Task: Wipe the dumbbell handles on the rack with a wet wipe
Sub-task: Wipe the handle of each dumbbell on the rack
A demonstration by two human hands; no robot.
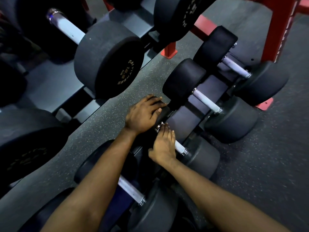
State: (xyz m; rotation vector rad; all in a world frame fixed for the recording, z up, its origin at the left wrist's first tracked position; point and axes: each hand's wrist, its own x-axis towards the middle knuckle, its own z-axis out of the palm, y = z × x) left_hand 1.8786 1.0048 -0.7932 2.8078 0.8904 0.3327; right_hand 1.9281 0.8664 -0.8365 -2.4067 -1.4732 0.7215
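Head view looks down on a low black metal rack tier (182,118) holding a row of black rubber-headed dumbbells with their handles crosswise. The left hand (143,114) lies palm down on the far head of the black round-headed dumbbell (202,158) in the middle of the row, its fingers spread and only gently bent over the rubber, pressing rather than clutching. The right hand (164,146) is wrapped over that dumbbell's silver knurled metal handle (179,145), fingers curled across the bar and thumb out to the near side, so that only the end of the bar next to the near head shows. A small white scrap (161,123) peeks out at the fingertips by the chrome collar; whether it is the wet wipe cannot be told, since the hand covers whatever lies beneath it. Beyond sit a second black dumbbell (184,77) and a third black dumbbell (215,42), both with bare pale handles, and a nearer black dumbbell (153,215) lies partly under the forearms. To the left, on a higher grey shelf, rests a large black dumbbell with gold lettering (107,64). A red steel frame (280,27) stands on the dark speckled rubber floor (250,164).
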